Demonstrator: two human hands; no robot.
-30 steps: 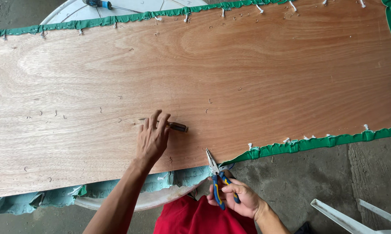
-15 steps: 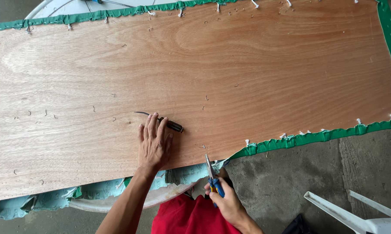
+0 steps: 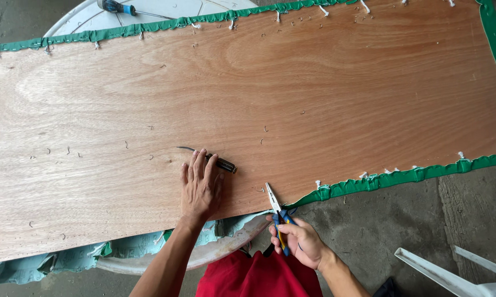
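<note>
Plywood panel (image 3: pixel 292 93) fills the view, reddish-brown, w/ green fabric edging (image 3: pixel 402 177) stapled round its rim. Left hand (image 3: pixel 200 187) is down flat on the wood, fingers spread, palm pressing near the panel's near edge. Under its fingertips lies a thin dark tool (image 3: pixel 217 161) w/ a curved metal tip poking out to the left & a black handle to the right. Right hand (image 3: pixel 298 241) is wrapped round the blue-yellow handles of needle-nose pliers (image 3: pixel 275 206), nose pointing up at the board's near edge, just beside where the green fabric starts. Can't tell if the plier tips grip a staple. Loose bent staples (image 3: pixel 264 135) dot the wood. Blue-handled screwdriver (image 3: pixel 118 7) sits on a white round table (image 3: pixel 77 22) at far top-left, well apart.
</note>
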